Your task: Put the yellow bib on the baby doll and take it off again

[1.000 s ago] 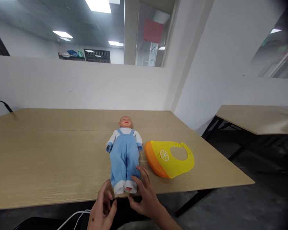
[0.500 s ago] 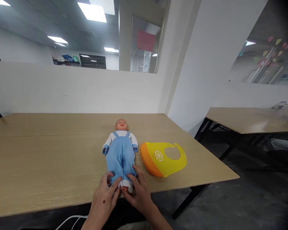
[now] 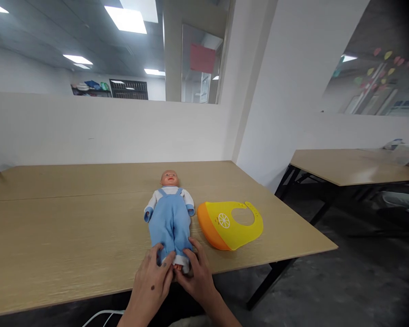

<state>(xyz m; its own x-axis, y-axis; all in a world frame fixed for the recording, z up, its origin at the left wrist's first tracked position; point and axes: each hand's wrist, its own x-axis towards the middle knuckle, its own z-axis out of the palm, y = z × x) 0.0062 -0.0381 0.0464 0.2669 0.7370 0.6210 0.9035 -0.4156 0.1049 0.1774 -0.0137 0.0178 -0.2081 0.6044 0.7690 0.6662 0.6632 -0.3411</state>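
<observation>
Your doll [image 3: 169, 217] in the middle of the frame wears light blue overalls over a white shirt, with white cuffs at the feet. Right of it, your bib [image 3: 230, 224] is bright yellow with an orange edge and a white lemon-slice drawing. The table [image 3: 61, 236] is pale wood with fine streaks.

We're looking at a baby doll [image 3: 168, 213] lying flat on its back, face up, head pointing away from us and feet coming toward our hands. It's wearing light blue dungarees over a white top with blue cuffs, and white trim at the ankles. Its arms are hanging out a bit to each side. The legs are lying straight and close together, and the feet are sitting right under our fingers, the left hand [image 3: 153, 284] on one ankle and the right hand [image 3: 197, 279] on the other.
</observation>
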